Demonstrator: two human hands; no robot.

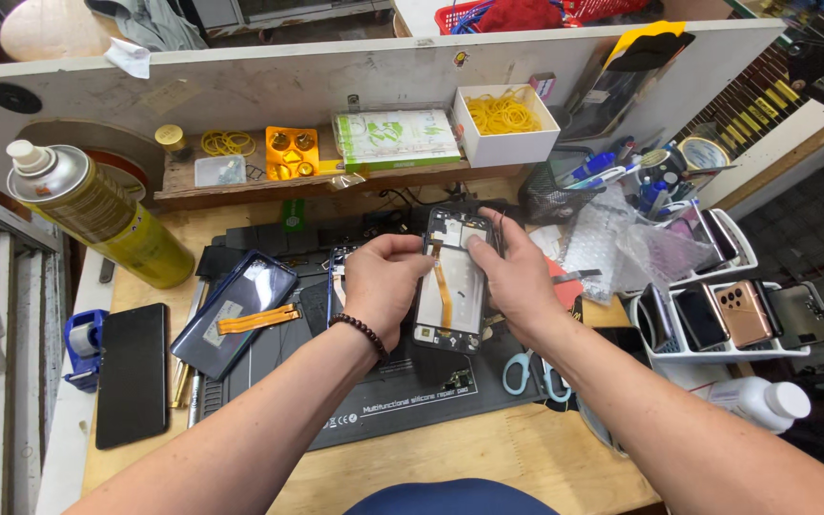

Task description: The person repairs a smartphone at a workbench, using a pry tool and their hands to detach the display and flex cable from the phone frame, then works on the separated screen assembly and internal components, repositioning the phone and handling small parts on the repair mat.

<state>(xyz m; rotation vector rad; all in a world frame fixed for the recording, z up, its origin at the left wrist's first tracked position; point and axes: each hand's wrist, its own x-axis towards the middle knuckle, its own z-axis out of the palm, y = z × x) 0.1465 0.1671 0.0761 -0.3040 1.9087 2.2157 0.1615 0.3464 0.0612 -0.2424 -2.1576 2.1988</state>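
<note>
Holding an opened phone (452, 286) between them, both hands work above a dark repair mat (402, 401). The left hand (381, 286), with a bead bracelet (362, 332) at the wrist, has its fingers curled, thumb and forefinger pinching the phone's upper left edge. The right hand (517, 281) grips the right edge, its thumb pressed on the top part of the inner frame and the other fingers wrapped behind, so how they lie there I cannot tell. An orange flex cable (442, 286) runs down the phone's middle, between the two thumbs.

Just below the right wrist lie scissors (526, 367) with pale blue handles. Left of the left fingers rests a blue back cover (233, 313) with its own orange strip, and further left a black phone (133, 372) lies flat beside a blue tape dispenser (83, 345). Right of the right fingers, bubble wrap (612, 250) sits near a white rack (708, 348) holding several phones.

Beyond the fingertips, a yellow spray can (97, 215) leans at far left. On the shelf behind stand an orange tray (291, 153), a green-and-white packet (395, 138) and a white box (504, 124) of yellow rubber bands, against a white board (336, 72)
</note>
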